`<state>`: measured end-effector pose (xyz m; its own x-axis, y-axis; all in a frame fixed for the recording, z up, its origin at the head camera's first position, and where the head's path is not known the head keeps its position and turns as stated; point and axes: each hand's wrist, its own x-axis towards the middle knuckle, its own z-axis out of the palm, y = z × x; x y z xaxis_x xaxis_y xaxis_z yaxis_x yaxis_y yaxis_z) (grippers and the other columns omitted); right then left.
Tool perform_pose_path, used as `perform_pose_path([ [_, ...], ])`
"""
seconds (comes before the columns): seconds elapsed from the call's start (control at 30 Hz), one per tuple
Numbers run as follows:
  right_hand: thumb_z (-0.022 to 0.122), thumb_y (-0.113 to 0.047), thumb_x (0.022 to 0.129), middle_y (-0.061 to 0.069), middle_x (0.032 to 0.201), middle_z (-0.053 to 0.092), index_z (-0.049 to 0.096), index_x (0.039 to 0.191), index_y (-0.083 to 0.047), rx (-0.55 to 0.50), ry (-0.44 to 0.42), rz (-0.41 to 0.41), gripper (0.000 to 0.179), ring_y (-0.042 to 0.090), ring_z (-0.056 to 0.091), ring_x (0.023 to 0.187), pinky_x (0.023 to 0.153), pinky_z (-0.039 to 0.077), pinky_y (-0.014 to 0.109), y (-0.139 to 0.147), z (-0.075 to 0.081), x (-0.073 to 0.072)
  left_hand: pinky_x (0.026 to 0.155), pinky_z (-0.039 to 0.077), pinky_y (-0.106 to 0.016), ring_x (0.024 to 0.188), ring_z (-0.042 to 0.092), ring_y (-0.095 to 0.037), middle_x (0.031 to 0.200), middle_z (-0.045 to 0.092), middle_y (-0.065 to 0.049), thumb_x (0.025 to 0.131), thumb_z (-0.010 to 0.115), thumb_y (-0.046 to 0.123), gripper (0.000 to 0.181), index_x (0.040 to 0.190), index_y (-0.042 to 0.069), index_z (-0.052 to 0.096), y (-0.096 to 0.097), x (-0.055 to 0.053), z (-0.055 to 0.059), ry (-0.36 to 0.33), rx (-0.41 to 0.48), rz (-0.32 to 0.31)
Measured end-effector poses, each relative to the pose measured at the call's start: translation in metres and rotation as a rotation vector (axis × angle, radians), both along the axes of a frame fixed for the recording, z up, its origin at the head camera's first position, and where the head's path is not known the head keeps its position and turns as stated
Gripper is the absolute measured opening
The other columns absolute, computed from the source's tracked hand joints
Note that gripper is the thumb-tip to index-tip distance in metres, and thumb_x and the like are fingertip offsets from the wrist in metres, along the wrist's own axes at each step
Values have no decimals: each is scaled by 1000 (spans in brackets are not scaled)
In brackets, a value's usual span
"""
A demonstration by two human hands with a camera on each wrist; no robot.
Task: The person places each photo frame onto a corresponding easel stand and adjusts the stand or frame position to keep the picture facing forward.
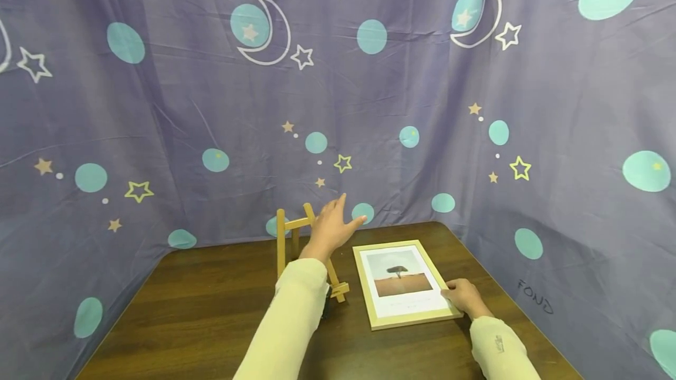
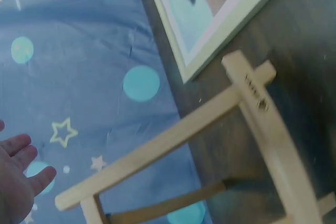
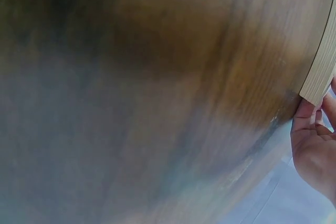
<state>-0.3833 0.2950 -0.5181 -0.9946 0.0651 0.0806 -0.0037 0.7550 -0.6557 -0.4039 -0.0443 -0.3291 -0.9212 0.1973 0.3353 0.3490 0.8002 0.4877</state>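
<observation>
A wooden tabletop easel (image 1: 281, 245) stands on the table, left of a picture frame (image 1: 402, 279). The frame has a pale wood border around a print of a lone tree. My left hand (image 1: 330, 228) hovers by the easel's top with its fingers spread, holding nothing. In the left wrist view that hand (image 2: 18, 182) is apart from the easel's bars (image 2: 278, 145). My right hand (image 1: 466, 296) grips the picture frame near its right front corner. The right wrist view shows the right hand's fingers (image 3: 304, 116) at the frame's edge (image 3: 321, 66); some fingers are out of sight.
The dark wooden table (image 1: 200, 309) extends left of the easel and in front of the frame. A purple curtain (image 1: 338, 98) with moons, stars and teal dots encloses the table at the back and both sides.
</observation>
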Motion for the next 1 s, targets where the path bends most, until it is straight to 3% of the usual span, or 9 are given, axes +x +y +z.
perform_pose_path([
  [0.23,64,-9,93,23,101,69,66,113,13,-8,-13,1,30,29,64,86,79,54,48,-1,2,2,112,31,-56,140,36,-38,153,38,-18,93,59,59,85,157,13,28,17,10,-22,-26,69,-5],
  [0.47,64,-8,93,21,98,70,66,114,13,-25,-16,6,30,28,65,84,78,55,48,-1,1,2,111,32,-57,139,35,-42,152,38,-23,93,59,58,83,155,8,32,27,18,-42,-52,64,20],
  [0.8,63,-8,93,19,96,70,64,115,14,-41,-26,8,31,27,65,83,78,55,48,0,-1,3,90,50,-55,119,54,-40,131,56,-22,92,67,47,71,145,3,47,48,30,-75,5,147,73],
  [1.0,64,-8,92,21,98,69,65,114,14,-28,-13,11,31,29,65,85,79,54,49,-1,1,3,93,48,-56,118,56,-43,130,58,-24,91,69,44,67,139,0,53,55,37,-96,-1,209,106],
])
